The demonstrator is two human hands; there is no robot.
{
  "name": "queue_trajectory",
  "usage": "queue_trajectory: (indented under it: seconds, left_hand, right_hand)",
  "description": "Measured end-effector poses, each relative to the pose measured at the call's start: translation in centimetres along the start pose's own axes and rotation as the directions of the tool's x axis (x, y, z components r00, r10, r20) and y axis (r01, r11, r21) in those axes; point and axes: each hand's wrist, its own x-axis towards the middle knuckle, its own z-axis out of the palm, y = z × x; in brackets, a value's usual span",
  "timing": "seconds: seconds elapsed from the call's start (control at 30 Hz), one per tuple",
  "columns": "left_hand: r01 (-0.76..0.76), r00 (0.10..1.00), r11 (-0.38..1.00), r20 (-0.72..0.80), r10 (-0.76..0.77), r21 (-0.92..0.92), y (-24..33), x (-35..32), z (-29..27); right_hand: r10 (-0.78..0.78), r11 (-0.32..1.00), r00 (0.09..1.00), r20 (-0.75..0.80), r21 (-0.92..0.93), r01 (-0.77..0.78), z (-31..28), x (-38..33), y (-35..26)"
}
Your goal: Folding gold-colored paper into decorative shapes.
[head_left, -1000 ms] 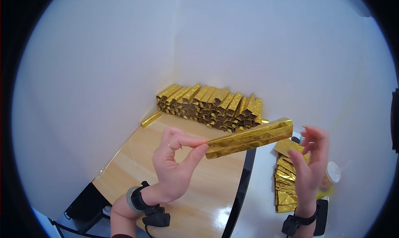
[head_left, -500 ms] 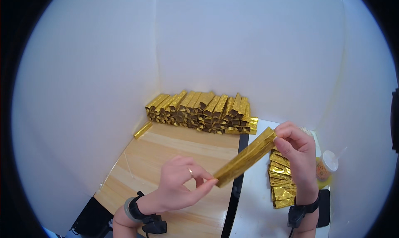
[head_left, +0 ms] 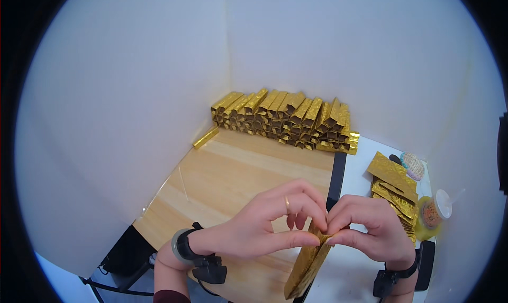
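A long gold foil paper box (head_left: 302,274) stands tilted between my hands, its upper end toward my fingers and its lower end toward the table's front. My left hand (head_left: 283,218) pinches the upper end with thumb and fingers, a ring on one finger. Close against it, my right hand (head_left: 370,226) pinches the same end at the edge with thumb and forefinger. To the right of that hand, flat gold paper sleeves (head_left: 392,177) lie in a fanned pile. Far off, a stack of finished-looking gold paper boxes (head_left: 286,115) shows open dark ends.
One gold box (head_left: 206,138) lies alone by the left wall. A wooden board (head_left: 233,170) meets a white tabletop (head_left: 352,274) along a black strip (head_left: 336,178). At right stand a lidded cup (head_left: 436,209) and a woven ball (head_left: 411,165). White walls (head_left: 328,43) rise around.
The gold box has swung from a slant between separated hands to a steeper tilt lower down. My hands have come together at one end of it. The view has shifted, moving the scene right and up.
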Motion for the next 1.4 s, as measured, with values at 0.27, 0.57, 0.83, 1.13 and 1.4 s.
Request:
queue_trajectory:
  seconds: [0.27,0.57,0.83,1.13,1.4]
  left_hand:
    - [0.088,0.989,0.987,0.134,-0.069,-0.138,-0.2,0.1,-0.2]
    - [0.131,0.983,0.948,0.161,-0.087,-0.289,-0.9,-0.1,0.3]
    - [0.201,0.970,0.917,0.199,-0.138,-0.344,-0.8,-0.2,0.6]
    - [0.233,0.969,0.923,0.158,-0.192,-0.306,-0.4,-0.1,0.7]
    - [0.255,0.966,0.860,0.159,-0.205,-0.442,-0.9,-0.2,0.9]
  right_hand:
    - [0.033,0.992,0.992,0.126,0.114,-0.047,0.1,-0.1,0.0]
    - [0.026,0.978,0.975,0.220,0.195,-0.070,-0.1,0.0,0.1]
    - [0.052,0.970,0.955,0.292,0.211,-0.117,-0.1,0.2,0.3]
    - [0.080,0.947,0.962,0.261,0.281,-0.155,-0.2,0.0,0.4]
    - [0.097,0.944,0.961,0.257,0.283,-0.171,-0.2,0.0,0.6]
